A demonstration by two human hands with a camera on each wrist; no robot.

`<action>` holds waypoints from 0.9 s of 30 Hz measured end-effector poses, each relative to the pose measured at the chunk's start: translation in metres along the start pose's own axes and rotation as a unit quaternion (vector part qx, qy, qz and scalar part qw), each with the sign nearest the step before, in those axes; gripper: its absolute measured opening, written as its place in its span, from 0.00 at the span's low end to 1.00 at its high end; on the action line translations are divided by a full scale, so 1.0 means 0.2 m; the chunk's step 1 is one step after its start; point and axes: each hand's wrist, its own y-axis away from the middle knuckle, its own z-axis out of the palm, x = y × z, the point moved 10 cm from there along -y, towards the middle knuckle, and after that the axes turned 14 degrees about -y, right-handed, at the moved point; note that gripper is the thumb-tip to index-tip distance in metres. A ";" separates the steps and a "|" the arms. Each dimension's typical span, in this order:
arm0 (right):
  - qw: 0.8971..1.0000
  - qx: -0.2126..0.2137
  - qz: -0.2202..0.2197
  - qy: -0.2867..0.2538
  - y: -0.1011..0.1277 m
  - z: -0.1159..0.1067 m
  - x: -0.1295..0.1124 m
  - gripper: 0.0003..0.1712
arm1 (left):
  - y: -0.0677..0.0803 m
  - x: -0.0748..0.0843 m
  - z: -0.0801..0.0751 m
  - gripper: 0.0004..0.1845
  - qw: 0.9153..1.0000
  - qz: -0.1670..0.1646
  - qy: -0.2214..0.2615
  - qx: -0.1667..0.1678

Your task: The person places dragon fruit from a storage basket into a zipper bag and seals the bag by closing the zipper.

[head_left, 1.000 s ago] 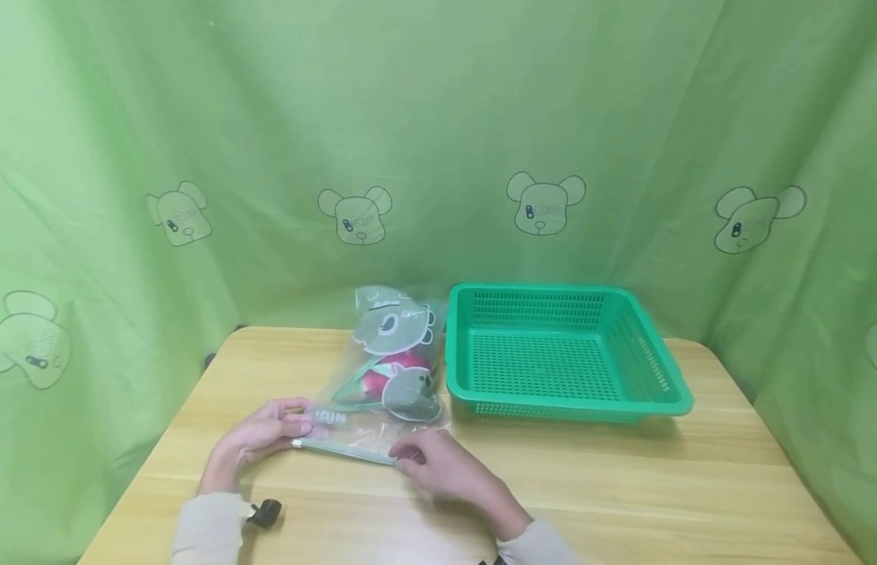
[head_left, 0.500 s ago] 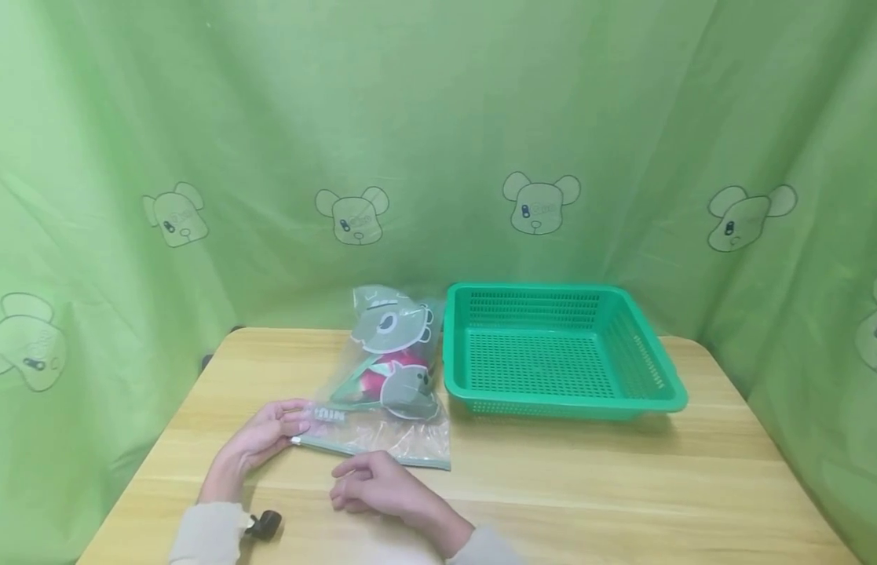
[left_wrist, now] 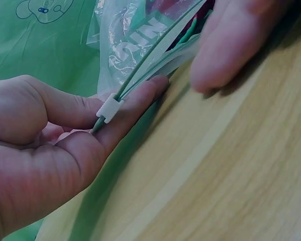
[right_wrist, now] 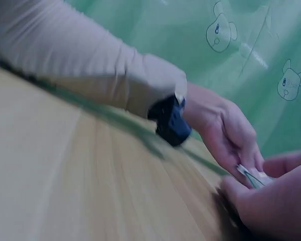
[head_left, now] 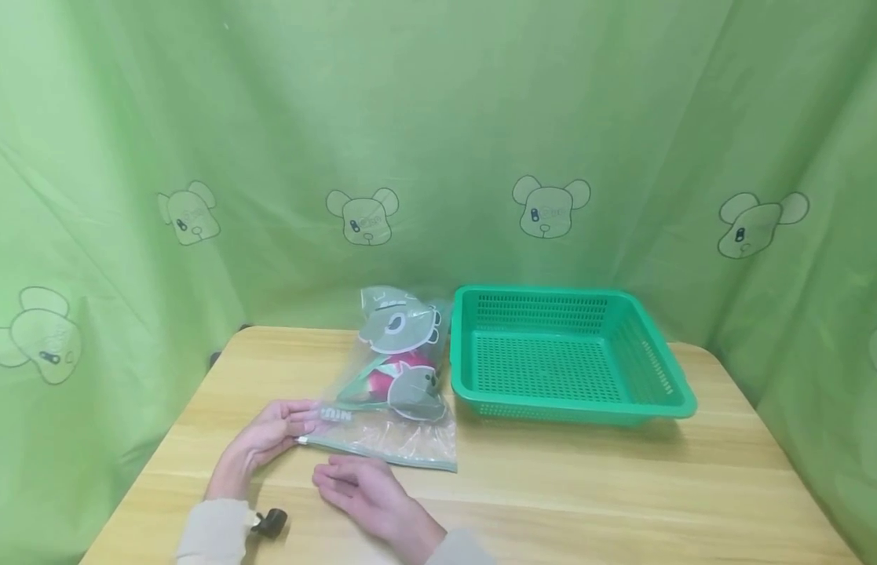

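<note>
A clear zip bag point(head_left: 403, 434) with printed cartoon figures lies on the table, and something pink and green point(head_left: 381, 380) shows inside it. My left hand point(head_left: 272, 433) pinches the near left corner between thumb and fingers. Right at that corner sits a white slider point(left_wrist: 110, 108). Beyond it, in the left wrist view, the bag's two green edge strips stand apart. My right hand point(head_left: 378, 498) hovers just in front of the bag's zip edge, its fingers loosely bent and holding nothing. In the right wrist view this hand point(right_wrist: 281, 201) partly hides the bag.
To the right of the bag stands a green plastic basket point(head_left: 572, 408) with perforated walls. A green curtain point(head_left: 438, 94) with bear-head prints surrounds the wooden table point(head_left: 586, 494). A black camera mount point(head_left: 271, 523) is worn at the left wrist.
My right hand has let go of the bag's zip edge and moved left and toward me, nearer the left hand. The left hand keeps its hold on the corner.
</note>
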 end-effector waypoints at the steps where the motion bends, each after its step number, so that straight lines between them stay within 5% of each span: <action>1: 1.000 0.009 -0.005 -0.024 0.00 0.00 0.01 0.34 | 0.00 0.00 0.00 0.29 1.000 0.001 0.000 -0.002; 8: 0.989 0.058 -0.049 -0.126 -0.03 0.03 0.04 0.32 | 0.00 -0.01 0.00 0.29 1.000 0.013 0.003 -0.012; 27: 0.983 0.129 -0.079 -0.100 -0.14 0.05 0.02 0.25 | -0.01 -0.02 0.01 0.28 1.000 0.009 0.001 -0.014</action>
